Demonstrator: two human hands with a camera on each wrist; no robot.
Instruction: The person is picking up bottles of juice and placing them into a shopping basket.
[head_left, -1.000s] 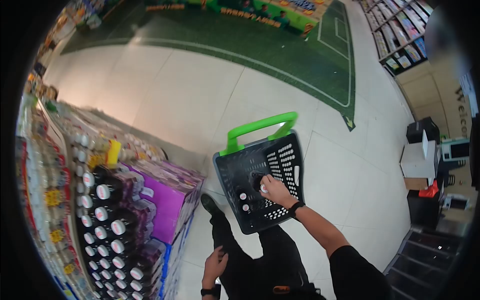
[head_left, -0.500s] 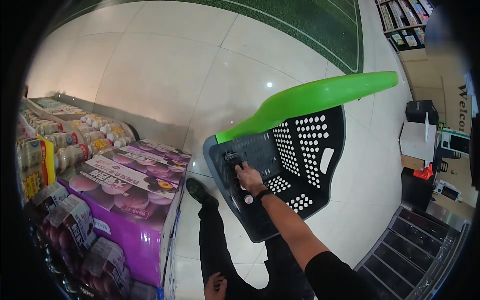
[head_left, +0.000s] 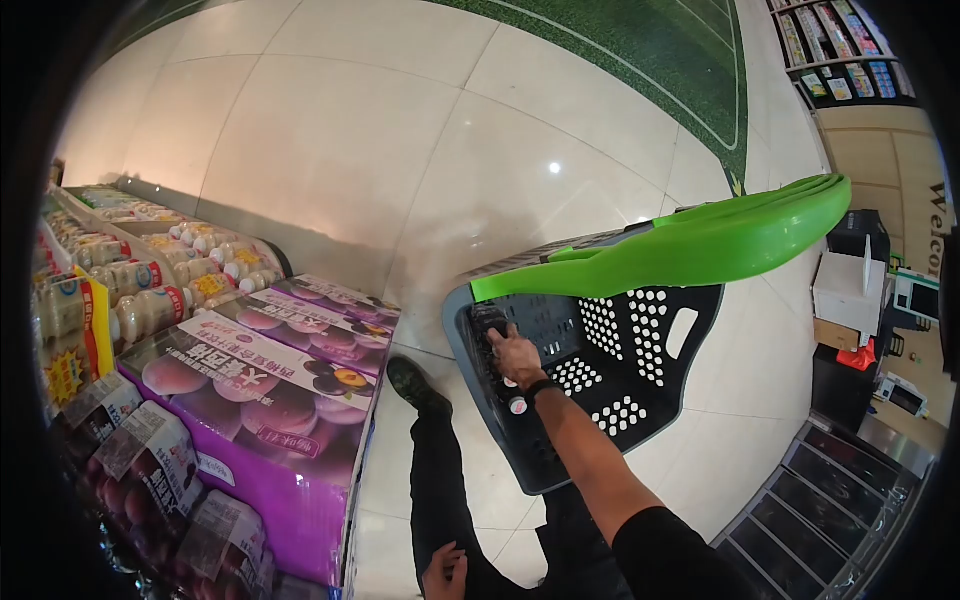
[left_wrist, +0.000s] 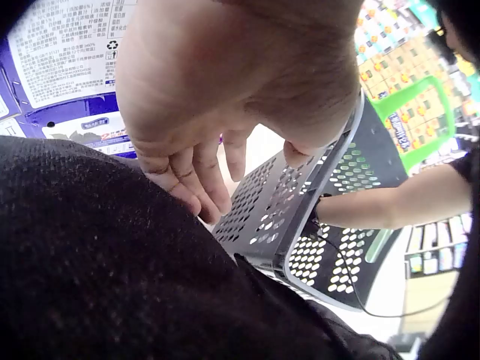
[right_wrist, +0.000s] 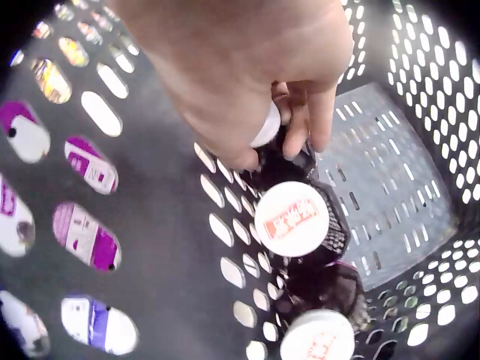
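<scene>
A dark grey perforated basket (head_left: 640, 330) with a green handle (head_left: 700, 245) stands on the floor in front of me. My right hand (head_left: 515, 355) reaches into its left near corner. In the right wrist view that right hand (right_wrist: 300, 112) grips a dark bottle by its white cap (right_wrist: 268, 126). Two more white-capped bottles (right_wrist: 291, 217) (right_wrist: 319, 337) stand just beside it against the basket wall (right_wrist: 150, 225). My left hand (left_wrist: 210, 180) rests with relaxed fingers on my black trouser leg (left_wrist: 112, 277) and holds nothing; the head view shows it low down (head_left: 445, 570).
Purple drink cartons (head_left: 270, 400) are stacked at my left, with shrink-wrapped bottle packs (head_left: 150, 470) below and rows of small bottles (head_left: 150, 290) behind. My shoe (head_left: 410, 385) stands between cartons and basket. White tiles (head_left: 400, 150) and green matting (head_left: 640, 50) lie beyond; a counter (head_left: 850, 290) is at right.
My head has dropped closer to the basket. The right hand carried the bottle from the basket's middle to its left corner beside the other bottles. The left hand stayed on the thigh.
</scene>
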